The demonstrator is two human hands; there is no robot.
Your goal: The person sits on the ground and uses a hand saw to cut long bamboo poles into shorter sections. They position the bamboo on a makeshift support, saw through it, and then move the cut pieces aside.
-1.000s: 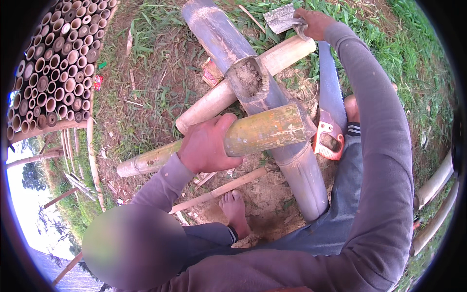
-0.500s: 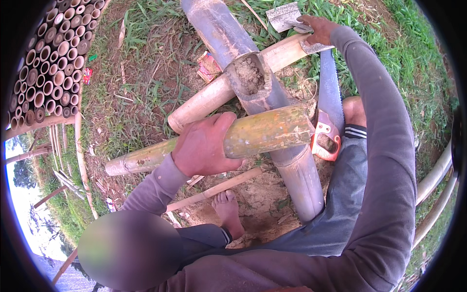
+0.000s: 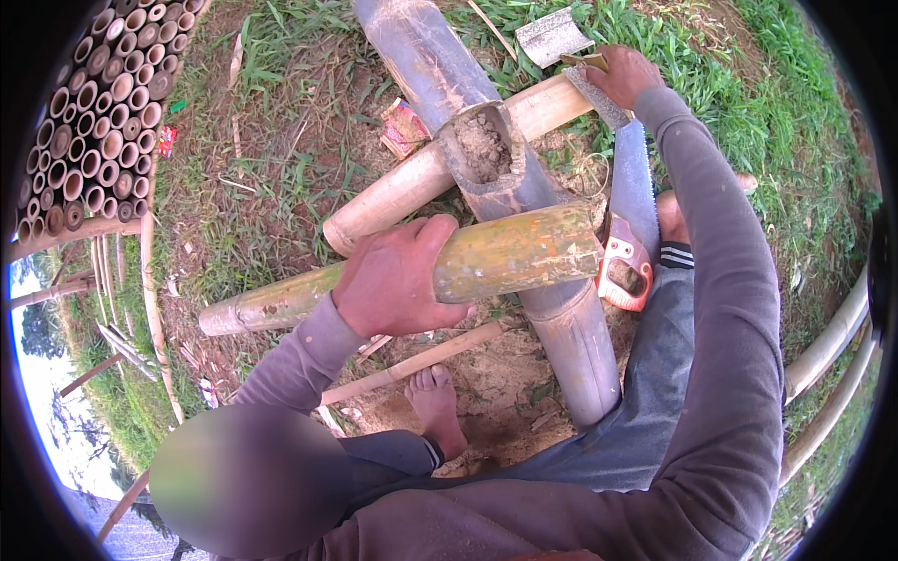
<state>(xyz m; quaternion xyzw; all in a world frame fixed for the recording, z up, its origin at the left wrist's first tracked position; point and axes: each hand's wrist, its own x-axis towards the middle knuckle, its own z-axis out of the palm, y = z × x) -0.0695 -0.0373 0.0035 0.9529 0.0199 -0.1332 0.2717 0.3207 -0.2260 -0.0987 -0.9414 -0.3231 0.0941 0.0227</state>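
From where I stand, everything sorts itself around the grey log [image 3: 572,341], which lies on the ground with a squarish notch cut in its upper side and crumbly tan stuff in the notch. Across the log, nearer the person than the notch, rests the green pole [image 3: 524,248]; the left hand [image 3: 398,280] is clamped over it, left of the log. The right hand [image 3: 625,77] is right of the log, fingers bent round a rough grey sheet [image 3: 600,97] that shows a tan part too. That sheet is by the tip of the saw [image 3: 636,187], whose orange handle sits right of the log, close to the green pole's end. A pale pole [image 3: 393,198] passes beneath the log. A red packet [image 3: 404,129] lies left of the log, and a curved scrap [image 3: 552,37] lies to its right, in the grass.
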